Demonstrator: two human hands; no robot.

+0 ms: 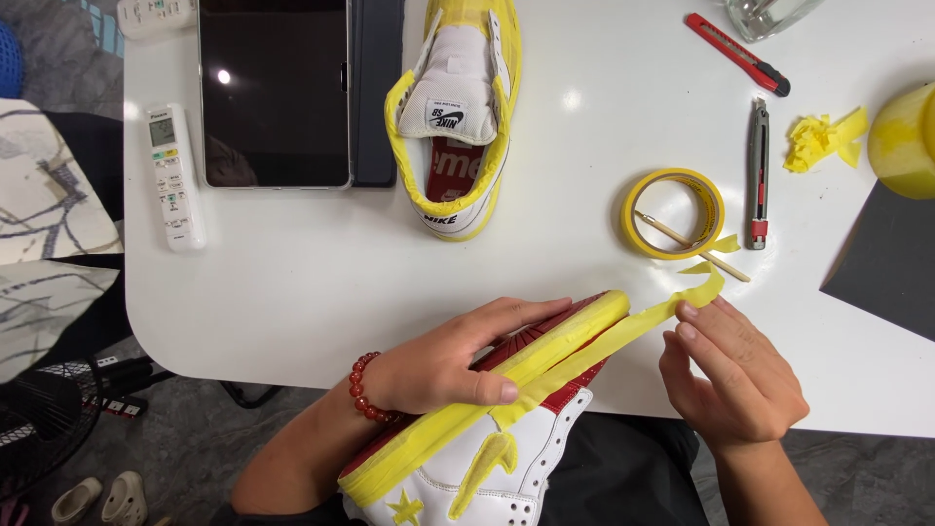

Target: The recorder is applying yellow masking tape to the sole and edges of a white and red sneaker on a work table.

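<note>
- Your left hand (443, 365) grips the white-and-red sneaker (487, 448), tilted sole-up at the table (321, 292) edge.
- Your right hand (735, 375) pinches the loose end of a yellow tape strip (623, 336) stuck along the sole.
- Tape roll (674, 214) lies just beyond, beside two utility knives.

glossy white round-cornered table (292, 292) reflects small overhead light spots. beneath it, grey mottled stone floor (195, 448). at left edge, a pale patterned fabric cushion (39, 195), a black round fan grille (39, 409) and a pair of beige foam clogs (102, 499) on the floor.
</note>
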